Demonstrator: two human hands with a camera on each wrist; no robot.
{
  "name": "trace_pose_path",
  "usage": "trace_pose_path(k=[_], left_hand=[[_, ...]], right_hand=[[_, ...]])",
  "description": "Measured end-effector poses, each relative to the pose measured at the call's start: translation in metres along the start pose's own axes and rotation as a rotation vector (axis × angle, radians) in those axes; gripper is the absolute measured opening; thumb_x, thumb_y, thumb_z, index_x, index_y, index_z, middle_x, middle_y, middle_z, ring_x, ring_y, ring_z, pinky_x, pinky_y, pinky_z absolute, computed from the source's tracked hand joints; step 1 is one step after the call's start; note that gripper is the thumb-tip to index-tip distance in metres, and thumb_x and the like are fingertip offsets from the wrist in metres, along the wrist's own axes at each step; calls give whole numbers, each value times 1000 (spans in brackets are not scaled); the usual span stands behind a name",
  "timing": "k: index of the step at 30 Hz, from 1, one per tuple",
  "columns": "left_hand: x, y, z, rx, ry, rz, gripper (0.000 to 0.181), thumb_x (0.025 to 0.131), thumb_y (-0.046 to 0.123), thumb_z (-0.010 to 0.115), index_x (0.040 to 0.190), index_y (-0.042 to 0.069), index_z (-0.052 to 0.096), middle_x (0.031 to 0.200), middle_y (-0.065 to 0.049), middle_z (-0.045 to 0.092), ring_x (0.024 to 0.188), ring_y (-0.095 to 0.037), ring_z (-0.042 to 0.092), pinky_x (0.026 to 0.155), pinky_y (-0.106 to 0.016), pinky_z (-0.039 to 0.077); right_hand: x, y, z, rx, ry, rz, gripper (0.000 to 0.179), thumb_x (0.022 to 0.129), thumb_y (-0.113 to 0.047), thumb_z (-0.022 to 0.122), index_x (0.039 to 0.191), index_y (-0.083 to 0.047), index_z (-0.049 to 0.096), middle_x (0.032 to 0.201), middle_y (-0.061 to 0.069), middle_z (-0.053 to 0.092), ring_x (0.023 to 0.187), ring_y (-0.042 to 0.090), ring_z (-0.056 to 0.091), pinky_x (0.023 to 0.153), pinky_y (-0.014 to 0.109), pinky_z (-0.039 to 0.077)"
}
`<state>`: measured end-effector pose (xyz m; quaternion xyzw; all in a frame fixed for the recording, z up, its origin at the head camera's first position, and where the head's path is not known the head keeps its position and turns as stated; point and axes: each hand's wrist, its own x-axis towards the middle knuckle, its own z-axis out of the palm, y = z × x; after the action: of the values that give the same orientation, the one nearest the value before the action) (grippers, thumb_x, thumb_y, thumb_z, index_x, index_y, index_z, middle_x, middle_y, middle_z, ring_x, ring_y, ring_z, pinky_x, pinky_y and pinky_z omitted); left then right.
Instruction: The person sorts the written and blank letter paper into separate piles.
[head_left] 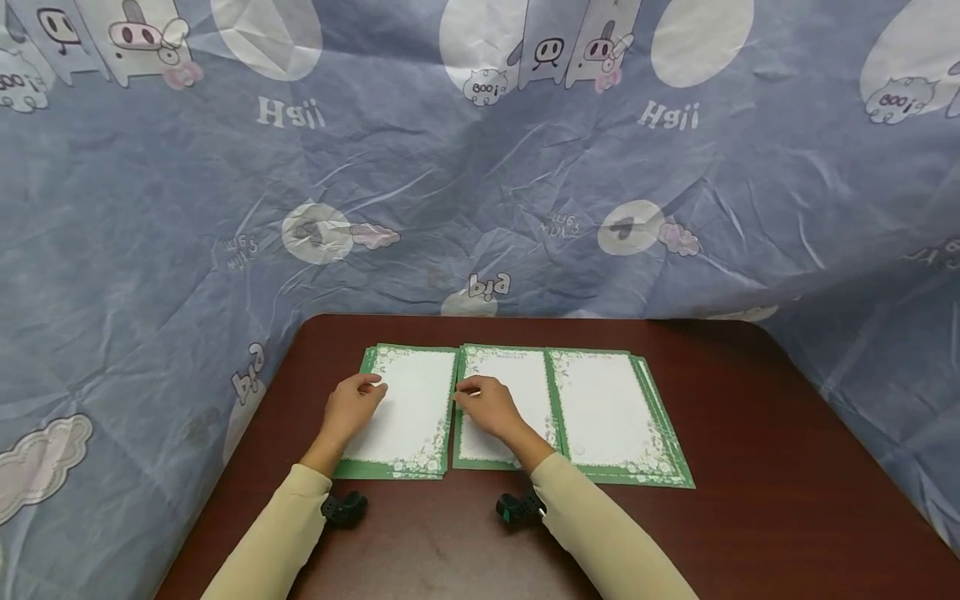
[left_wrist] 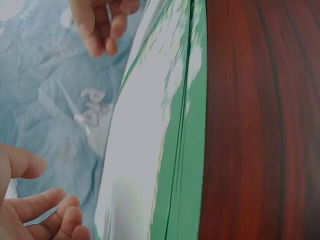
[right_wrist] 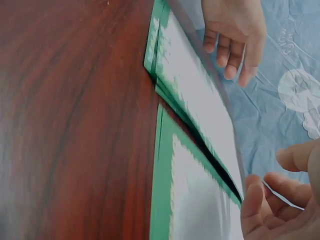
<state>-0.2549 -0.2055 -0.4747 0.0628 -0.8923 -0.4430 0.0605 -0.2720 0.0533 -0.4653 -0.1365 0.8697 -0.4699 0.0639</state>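
Three low stacks of paper sheets with green floral borders and white middles lie side by side on the table. My left hand (head_left: 352,408) hovers at the left side of the left stack (head_left: 412,408), fingers loosely bent and nothing held. Over the left edge of the middle stack (head_left: 517,371) is my right hand (head_left: 491,406), also relaxed; in the right wrist view its fingers (right_wrist: 290,192) are apart from the thumb. The right stack (head_left: 607,400) touches or overlaps the middle one, its sheets slightly fanned. A narrow gap separates the left and middle stacks.
The dark red-brown wooden table (head_left: 765,467) has rounded far corners. A blue-grey cloth (head_left: 465,183) with cartoon prints hangs behind it and at both sides. Black wrist devices sit by the left cuff (head_left: 345,508) and the right cuff (head_left: 519,508).
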Motion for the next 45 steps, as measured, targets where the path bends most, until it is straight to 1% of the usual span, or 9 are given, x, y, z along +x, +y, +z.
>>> trace_pose_path(k=[7,15,20,22,25,29,32,40,45], left_hand=[[2,17,22,-25,-75,47,38,99,26,64,129,2,67,108,-11,67,102,-31,64,80,-47,51],[1,42,48,-105,-200,68,47,101,27,63,140,2,57,115,-10,65,110,-30,63,84,-45,54],[-1,53,59,-126,-283,105,50,103,28,60,145,2,53,124,-11,63,118,-32,61,89,-47,54],[0,58,62,-121,-318,111,52,104,30,60,146,2,51,129,-13,62,121,-34,59,92,-49,52],[1,63,65,-79,-357,104,56,104,33,60,148,1,48,133,-15,60,122,-36,58,94,-51,51],[3,67,69,-27,-382,64,57,104,33,59,149,0,47,135,-18,59,120,-37,59,94,-53,51],[3,68,71,-12,-399,45,58,104,34,59,149,0,46,136,-19,59,119,-37,60,94,-53,51],[-2,73,73,-3,-425,62,57,103,30,61,148,-2,46,130,-18,62,114,-36,62,91,-51,53],[-2,73,76,-16,-438,70,57,102,28,63,148,-2,47,127,-17,64,110,-34,64,88,-49,54]], right_hand=[[-2,12,-20,-67,51,61,28,102,-21,63,123,-4,71,118,9,70,110,29,65,85,43,55],[-9,30,-53,-95,114,79,31,101,-21,64,123,0,70,120,15,68,107,31,66,83,44,56],[-16,42,-70,-99,134,131,35,102,-23,63,128,0,67,124,17,66,108,33,65,84,45,56],[-18,48,-76,-116,144,144,36,102,-23,62,128,1,67,124,17,66,109,33,64,85,46,55],[-23,55,-84,-145,152,159,36,102,-23,61,129,2,66,123,19,65,110,35,63,86,48,54],[-30,62,-93,-188,156,185,37,102,-23,61,130,2,65,125,20,65,113,37,62,88,51,53],[-34,64,-97,-209,154,193,37,102,-23,61,129,2,65,125,20,65,112,37,62,89,51,53],[-40,68,-94,-178,158,150,35,102,-22,62,128,1,66,120,18,68,108,35,65,87,49,54],[-41,70,-89,-155,178,135,32,101,-20,63,125,1,68,116,16,70,105,33,66,85,47,55]])
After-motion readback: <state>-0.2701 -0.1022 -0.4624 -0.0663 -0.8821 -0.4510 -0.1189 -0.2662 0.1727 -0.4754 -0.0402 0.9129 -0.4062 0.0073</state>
